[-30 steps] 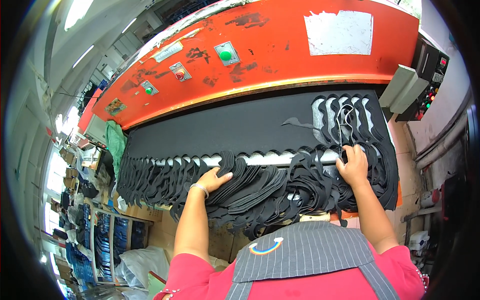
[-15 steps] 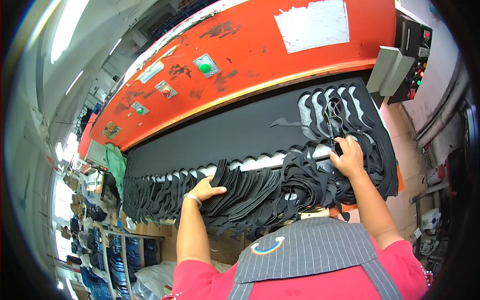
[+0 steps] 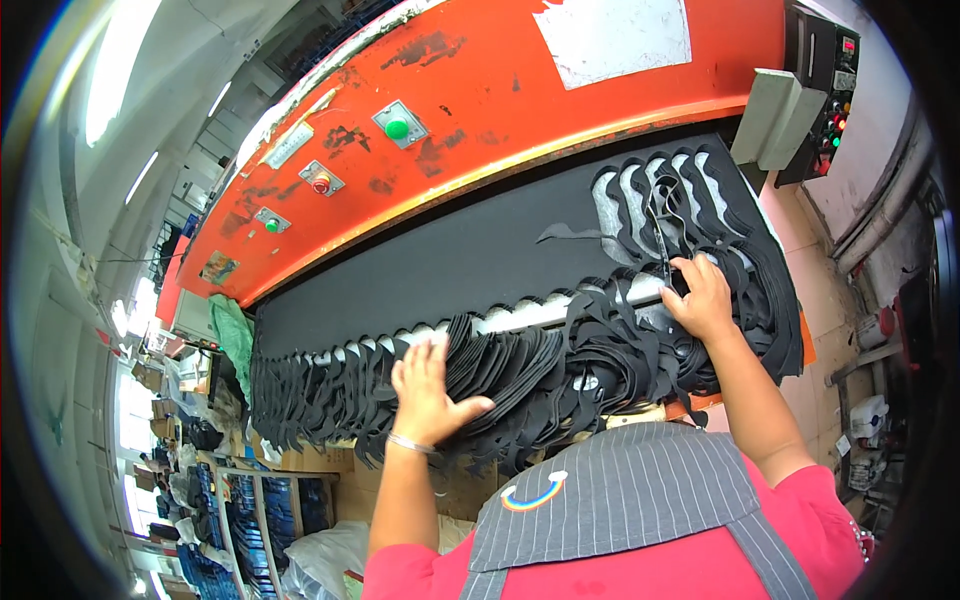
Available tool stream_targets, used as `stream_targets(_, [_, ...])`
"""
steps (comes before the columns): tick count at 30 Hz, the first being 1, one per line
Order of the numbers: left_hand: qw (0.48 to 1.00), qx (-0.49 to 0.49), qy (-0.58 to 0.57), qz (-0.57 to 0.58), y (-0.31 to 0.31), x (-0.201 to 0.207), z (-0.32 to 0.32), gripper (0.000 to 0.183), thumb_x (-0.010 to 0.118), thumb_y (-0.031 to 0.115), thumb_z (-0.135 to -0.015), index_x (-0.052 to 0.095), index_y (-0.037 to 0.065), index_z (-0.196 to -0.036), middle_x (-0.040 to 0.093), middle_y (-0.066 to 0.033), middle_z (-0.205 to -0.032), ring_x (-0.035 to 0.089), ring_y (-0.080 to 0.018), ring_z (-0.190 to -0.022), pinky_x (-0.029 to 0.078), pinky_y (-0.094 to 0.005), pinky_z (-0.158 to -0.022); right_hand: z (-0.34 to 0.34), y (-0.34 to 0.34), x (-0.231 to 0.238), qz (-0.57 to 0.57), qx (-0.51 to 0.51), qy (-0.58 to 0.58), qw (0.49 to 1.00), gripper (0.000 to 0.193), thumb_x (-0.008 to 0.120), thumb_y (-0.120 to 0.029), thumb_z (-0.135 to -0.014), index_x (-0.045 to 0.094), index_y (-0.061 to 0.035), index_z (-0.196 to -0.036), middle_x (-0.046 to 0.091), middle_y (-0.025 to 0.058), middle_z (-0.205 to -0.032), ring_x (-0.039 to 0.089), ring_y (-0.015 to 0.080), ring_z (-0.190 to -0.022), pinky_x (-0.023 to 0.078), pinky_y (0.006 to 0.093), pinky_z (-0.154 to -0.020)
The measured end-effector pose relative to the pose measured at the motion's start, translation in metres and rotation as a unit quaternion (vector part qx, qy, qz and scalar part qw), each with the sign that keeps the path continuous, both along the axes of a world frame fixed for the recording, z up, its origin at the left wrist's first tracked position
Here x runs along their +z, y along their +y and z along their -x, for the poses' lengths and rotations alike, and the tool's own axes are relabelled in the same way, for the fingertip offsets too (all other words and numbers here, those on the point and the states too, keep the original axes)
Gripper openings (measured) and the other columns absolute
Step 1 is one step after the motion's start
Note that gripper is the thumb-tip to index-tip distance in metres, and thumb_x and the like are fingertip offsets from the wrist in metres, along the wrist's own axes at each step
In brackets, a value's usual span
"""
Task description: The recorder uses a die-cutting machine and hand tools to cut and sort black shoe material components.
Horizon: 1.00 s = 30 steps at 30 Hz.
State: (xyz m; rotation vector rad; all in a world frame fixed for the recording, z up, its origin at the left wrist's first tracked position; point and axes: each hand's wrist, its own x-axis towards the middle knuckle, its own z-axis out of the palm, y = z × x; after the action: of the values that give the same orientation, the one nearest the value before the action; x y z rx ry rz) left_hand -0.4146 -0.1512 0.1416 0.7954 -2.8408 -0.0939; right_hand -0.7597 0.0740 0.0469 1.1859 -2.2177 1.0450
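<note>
My left hand (image 3: 428,395), a clear band round its wrist, lies with fingers spread against a row of stacked black cut pieces (image 3: 505,365). They look like soft sheet material with wavy outlines. My right hand (image 3: 703,300) has thumb and forefinger closed on the lower end of a thin, wavy cutting die (image 3: 656,225). The die stands on the black sheet (image 3: 400,280), among wavy cut-outs that show a pale surface beneath. A tangle of black offcuts (image 3: 625,350) lies below my right hand, hiding part of the sheet's near edge.
An orange press beam (image 3: 480,100) with green and red buttons spans the far side. A control box (image 3: 830,110) with lit lamps stands at the far right. At left, a green cloth (image 3: 232,335) hangs by the table end, and a rack (image 3: 270,510) holds blue items.
My left hand has shifted right and nearer to me, its fingers spreading off the stacked pieces. My right hand stays at the die, almost unmoved.
</note>
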Motion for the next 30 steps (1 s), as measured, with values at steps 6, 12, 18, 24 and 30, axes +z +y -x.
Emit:
stream_targets(6, [1.000,0.001,0.001,0.008,0.049,-0.031,0.012,0.082,0.068,0.051,-0.076,0.038,0.011,-0.141,0.035,-0.0174,-0.145,0.029,-0.0353,-0.135,0.013,-0.0553,-0.109,-0.002,0.001,0.004,-0.004,-0.001,-0.010,1.000,0.040,0.075,-0.023,-0.066,0.062,-0.0067,-0.100,0.051,0.0112,-0.083,0.055,0.0323,-0.080,0.045,0.0416,-0.071])
stream_targets(12, [0.998,0.050,0.014,-0.039,0.028,-0.016,-0.005,0.081,0.070,0.020,-0.072,0.032,0.012,-0.144,0.032,-0.0177,-0.147,0.025,-0.0343,-0.138,0.012,-0.0572,-0.111,0.000,-0.001,0.001,0.004,0.003,0.001,1.000,0.041,0.075,-0.023,-0.065,0.062,-0.0070,-0.101,0.051,0.0109,-0.082,0.055,0.0320,-0.079,0.046,0.0413,-0.071])
stream_targets(18, [0.984,0.085,-0.128,-0.085,0.016,-0.012,-0.003,0.098,0.075,0.016,-0.068,0.019,0.019,-0.149,0.017,-0.0204,-0.152,0.010,-0.0388,-0.143,0.007,-0.0582,-0.113,-0.001,-0.001,0.002,0.004,0.003,-0.005,1.000,0.041,0.076,-0.023,-0.065,0.062,-0.0071,-0.100,0.051,0.0112,-0.083,0.056,0.0321,-0.080,0.046,0.0413,-0.071])
stream_targets(24, [0.976,0.065,-0.203,-0.045,0.004,-0.016,0.018,0.111,0.083,0.021,-0.061,0.017,0.023,-0.150,0.012,-0.0207,-0.154,0.008,-0.0408,-0.142,0.008,-0.0589,-0.112,-0.002,0.002,0.004,0.000,0.002,-0.017,1.000,0.040,0.074,-0.024,-0.066,0.062,-0.0075,-0.101,0.052,0.0112,-0.084,0.056,0.0323,-0.081,0.046,0.0418,-0.073])
stream_targets(30, [0.992,0.013,-0.101,0.072,0.016,-0.027,0.014,0.109,0.081,0.015,-0.056,0.023,0.020,-0.148,0.017,-0.0190,-0.152,0.014,-0.0419,-0.141,0.010,-0.0588,-0.112,0.001,0.002,0.002,0.008,0.003,-0.022,1.000,0.041,0.074,-0.024,-0.066,0.062,-0.0087,-0.102,0.052,0.0110,-0.085,0.056,0.0319,-0.081,0.046,0.0415,-0.073])
